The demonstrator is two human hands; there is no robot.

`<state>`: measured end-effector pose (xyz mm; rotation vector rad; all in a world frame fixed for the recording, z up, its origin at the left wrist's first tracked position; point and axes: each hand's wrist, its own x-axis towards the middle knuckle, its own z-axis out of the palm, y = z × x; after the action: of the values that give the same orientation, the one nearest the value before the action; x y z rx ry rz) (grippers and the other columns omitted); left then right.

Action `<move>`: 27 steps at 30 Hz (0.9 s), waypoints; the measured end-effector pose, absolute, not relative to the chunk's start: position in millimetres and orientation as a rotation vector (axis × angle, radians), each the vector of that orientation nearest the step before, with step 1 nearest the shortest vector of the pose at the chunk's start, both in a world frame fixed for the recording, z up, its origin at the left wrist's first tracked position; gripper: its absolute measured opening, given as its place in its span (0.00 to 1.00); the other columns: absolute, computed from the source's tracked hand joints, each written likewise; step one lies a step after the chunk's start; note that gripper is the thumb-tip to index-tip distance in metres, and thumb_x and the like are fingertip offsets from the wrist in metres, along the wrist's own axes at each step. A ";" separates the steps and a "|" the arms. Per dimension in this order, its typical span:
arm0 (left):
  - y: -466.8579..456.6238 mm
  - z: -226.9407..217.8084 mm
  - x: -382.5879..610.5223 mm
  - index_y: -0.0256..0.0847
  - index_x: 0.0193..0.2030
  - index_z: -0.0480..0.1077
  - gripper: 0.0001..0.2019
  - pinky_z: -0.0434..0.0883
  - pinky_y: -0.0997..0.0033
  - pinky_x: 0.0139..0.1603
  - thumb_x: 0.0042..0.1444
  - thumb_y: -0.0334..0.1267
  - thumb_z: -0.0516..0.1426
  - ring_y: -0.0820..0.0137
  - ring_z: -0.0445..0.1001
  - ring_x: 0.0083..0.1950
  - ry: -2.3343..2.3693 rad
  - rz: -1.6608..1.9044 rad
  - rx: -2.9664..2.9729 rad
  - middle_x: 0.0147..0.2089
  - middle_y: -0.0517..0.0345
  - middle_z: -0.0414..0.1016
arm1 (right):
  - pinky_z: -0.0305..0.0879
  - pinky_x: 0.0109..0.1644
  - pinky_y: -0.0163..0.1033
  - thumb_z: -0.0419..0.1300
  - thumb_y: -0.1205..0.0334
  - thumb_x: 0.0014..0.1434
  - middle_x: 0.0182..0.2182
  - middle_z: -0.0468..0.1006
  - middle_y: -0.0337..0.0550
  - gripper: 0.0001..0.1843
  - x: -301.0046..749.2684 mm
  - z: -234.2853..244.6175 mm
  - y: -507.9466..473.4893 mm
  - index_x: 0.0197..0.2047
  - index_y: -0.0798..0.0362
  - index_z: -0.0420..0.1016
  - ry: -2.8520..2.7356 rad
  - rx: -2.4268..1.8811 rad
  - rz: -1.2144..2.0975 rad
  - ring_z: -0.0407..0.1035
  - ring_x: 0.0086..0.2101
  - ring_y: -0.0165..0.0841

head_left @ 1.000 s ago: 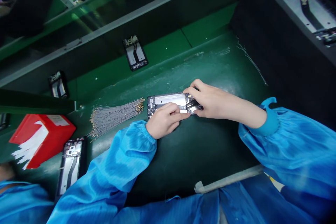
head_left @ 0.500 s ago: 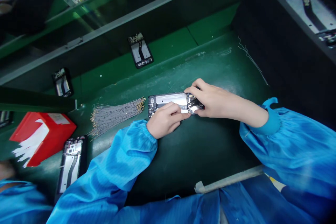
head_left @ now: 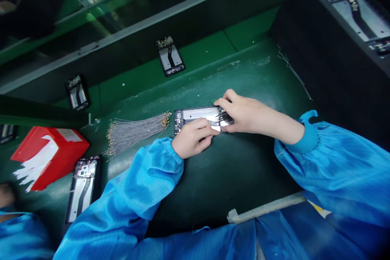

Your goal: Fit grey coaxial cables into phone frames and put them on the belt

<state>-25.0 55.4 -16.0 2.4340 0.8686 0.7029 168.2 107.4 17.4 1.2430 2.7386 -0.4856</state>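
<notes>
An opened phone (head_left: 198, 113), silver inside with a black frame, lies flat and lengthwise on the green mat. My left hand (head_left: 195, 137) is closed at its lower edge, fingertips pressing near the circuit-board end. Across the phone's right end curls my right hand (head_left: 240, 113), index finger at the upper edge and thumb at the lower one. Thin dark prongs that look like tweezers (head_left: 222, 118) stick out from under this hand over the board; their rear part is hidden. Left of the phone rests a bundle of thin grey cables (head_left: 137, 132) with gold-coloured ends.
Another opened phone (head_left: 170, 57) lies behind on the green ledge, a further one (head_left: 77, 92) at left. A red box (head_left: 65, 156) with white strips stands near a phone (head_left: 82, 191). A black box (head_left: 304, 48) with phones blocks the right. A co-worker's sleeve (head_left: 24, 231) shows lower left.
The view has shifted slightly, so the background sits a little farther right. The tweezer prongs and my right hand have moved slightly left over the phone; my left hand stays on its lower edge.
</notes>
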 end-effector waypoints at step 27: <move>55.2 -16.8 -20.0 0.37 0.31 0.67 0.06 0.64 0.72 0.37 0.54 0.28 0.50 0.72 0.63 0.33 1.100 0.726 2.428 0.28 0.58 0.67 | 0.55 0.26 0.35 0.58 0.57 0.51 0.42 0.62 0.47 0.24 169.4 14.4 109.9 0.50 0.54 0.60 2.915 1.032 -0.447 0.64 0.29 0.31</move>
<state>-20.0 55.2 -16.8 2.4277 1.1000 0.7261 169.4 109.9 14.4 1.0321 2.9148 -0.4469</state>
